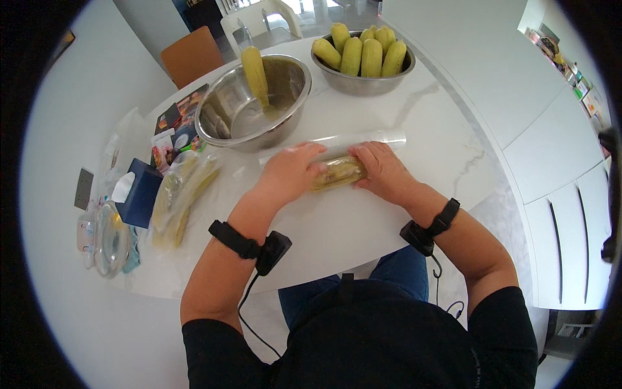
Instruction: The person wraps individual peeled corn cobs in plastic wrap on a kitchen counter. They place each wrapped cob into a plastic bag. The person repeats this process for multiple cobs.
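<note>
Both my hands rest on a corn cob (338, 174) wrapped in clear plastic film, on the white table. My left hand (293, 171) lies over its left end, the fingertips slightly blurred; my right hand (384, 170) grips its right end. Just behind it lies a roll of cling film (362, 139), partly hidden by my hands. A steel bowl (301, 104) at the back left holds one upright corn cob (254, 73). Several more cobs (371, 57) stand in a second steel bowl (363, 87) at the back. More film-wrapped cobs (184, 194) lie at the left.
A dark blue tissue box (139, 193) stands left of the wrapped cobs, near a clear lidded container (112, 238). Printed matter (182, 119) lies left of the large bowl. The table's front edge (335, 273) is close to my body. An orange chair (192, 56) stands beyond.
</note>
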`<state>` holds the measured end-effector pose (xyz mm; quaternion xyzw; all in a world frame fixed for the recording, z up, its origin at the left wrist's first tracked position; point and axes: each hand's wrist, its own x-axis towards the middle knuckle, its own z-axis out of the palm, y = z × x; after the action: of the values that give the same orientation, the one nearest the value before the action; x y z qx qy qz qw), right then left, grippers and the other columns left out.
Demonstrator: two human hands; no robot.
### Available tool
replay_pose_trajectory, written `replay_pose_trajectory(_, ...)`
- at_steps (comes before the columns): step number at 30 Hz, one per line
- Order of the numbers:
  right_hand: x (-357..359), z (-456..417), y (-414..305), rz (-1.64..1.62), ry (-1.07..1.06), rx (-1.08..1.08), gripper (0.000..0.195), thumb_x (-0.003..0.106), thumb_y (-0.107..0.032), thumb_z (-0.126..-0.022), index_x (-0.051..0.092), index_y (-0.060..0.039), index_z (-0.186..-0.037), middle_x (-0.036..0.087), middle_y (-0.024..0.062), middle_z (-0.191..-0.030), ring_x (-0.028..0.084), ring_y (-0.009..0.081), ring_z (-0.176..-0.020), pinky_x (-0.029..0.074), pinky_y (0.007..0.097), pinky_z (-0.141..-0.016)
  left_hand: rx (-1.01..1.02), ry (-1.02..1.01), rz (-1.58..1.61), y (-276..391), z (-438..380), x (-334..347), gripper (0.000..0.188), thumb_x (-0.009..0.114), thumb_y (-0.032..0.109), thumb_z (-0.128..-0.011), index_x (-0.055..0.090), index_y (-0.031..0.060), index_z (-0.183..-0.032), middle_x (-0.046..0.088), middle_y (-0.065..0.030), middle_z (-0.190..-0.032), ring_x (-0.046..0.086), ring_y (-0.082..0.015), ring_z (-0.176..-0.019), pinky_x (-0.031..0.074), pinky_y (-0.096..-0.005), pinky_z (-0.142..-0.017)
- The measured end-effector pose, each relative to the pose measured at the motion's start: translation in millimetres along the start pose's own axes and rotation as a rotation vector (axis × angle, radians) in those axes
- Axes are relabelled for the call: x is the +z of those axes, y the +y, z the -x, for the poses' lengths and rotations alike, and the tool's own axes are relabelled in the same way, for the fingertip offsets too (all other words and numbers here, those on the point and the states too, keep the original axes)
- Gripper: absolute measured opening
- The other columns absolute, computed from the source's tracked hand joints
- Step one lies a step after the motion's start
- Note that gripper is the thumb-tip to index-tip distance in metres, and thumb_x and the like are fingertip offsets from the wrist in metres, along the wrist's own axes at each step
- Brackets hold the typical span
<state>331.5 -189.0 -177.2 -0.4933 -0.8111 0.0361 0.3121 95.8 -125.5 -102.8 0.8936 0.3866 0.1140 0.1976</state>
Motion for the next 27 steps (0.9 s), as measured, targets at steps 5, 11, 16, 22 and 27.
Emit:
replay_pose_trajectory(5,-4.7,-4.8,-7.3,0.052,-0.080,-0.010,0.070,0.088,-0.016,-0.062,0.056,-0.0088,-0.124,0.059,0.0112,-0.117,0.056,0.0330,-0.114,0.043,0.0441,-0.102,0.307,0.126,-0.082,-23.1,-28.2,14.0,0.032,0.057,-0.001,-0.089,0.069,0.0076,-0.117,0.067,-0.0138,-0.122,0.062,-0.0346,-0.115,0.050,-0.0408,-0.098)
replay_pose_trajectory(11,-0.2,-8.0,-13.4,0.090,-0.140,0.033,0.067,0.088,-0.019,-0.064,0.060,-0.0129,-0.124,0.058,0.0094,-0.120,0.054,0.0327,-0.115,0.045,0.0447,-0.101,0.257,0.003,-0.054,-27.4,-48.7,31.3,0.054,0.058,-0.010,-0.082,0.065,0.0130,-0.129,0.060,-0.0137,-0.138,0.057,-0.0335,-0.126,0.047,-0.0401,-0.106)
replay_pose_trajectory(16,-2.5,-8.6,-12.9,0.099,-0.132,-0.029,0.063,0.086,-0.021,-0.067,0.060,-0.0128,-0.125,0.059,0.0093,-0.118,0.055,0.0319,-0.114,0.045,0.0444,-0.101,0.207,-0.022,-0.051,-36.3,-44.0,32.8,0.065,0.064,-0.007,-0.079,0.061,0.0215,-0.137,0.055,-0.0117,-0.145,0.053,-0.0320,-0.132,0.046,-0.0408,-0.109)
replay_pose_trajectory(22,-11.0,-6.9,-13.4,0.108,-0.157,-0.082,0.057,0.085,-0.019,-0.068,0.063,-0.0122,-0.121,0.061,0.0084,-0.114,0.057,0.0305,-0.110,0.046,0.0438,-0.098,0.161,-0.075,-0.066,-28.2,-42.4,26.4,0.070,0.053,-0.014,-0.081,0.057,0.0217,-0.142,0.053,-0.0153,-0.147,0.052,-0.0345,-0.134,0.044,-0.0403,-0.111)
replay_pose_trajectory(27,-21.7,-2.6,-20.8,0.120,-0.201,-0.116,0.056,0.085,-0.021,-0.067,0.063,-0.0125,-0.117,0.062,0.0079,-0.108,0.059,0.0298,-0.105,0.046,0.0430,-0.094,0.107,-0.134,-0.120,-27.7,-37.2,28.6,0.063,0.054,-0.004,-0.092,0.052,0.0272,-0.146,0.047,-0.0171,-0.152,0.049,-0.0358,-0.136,0.044,-0.0419,-0.110)
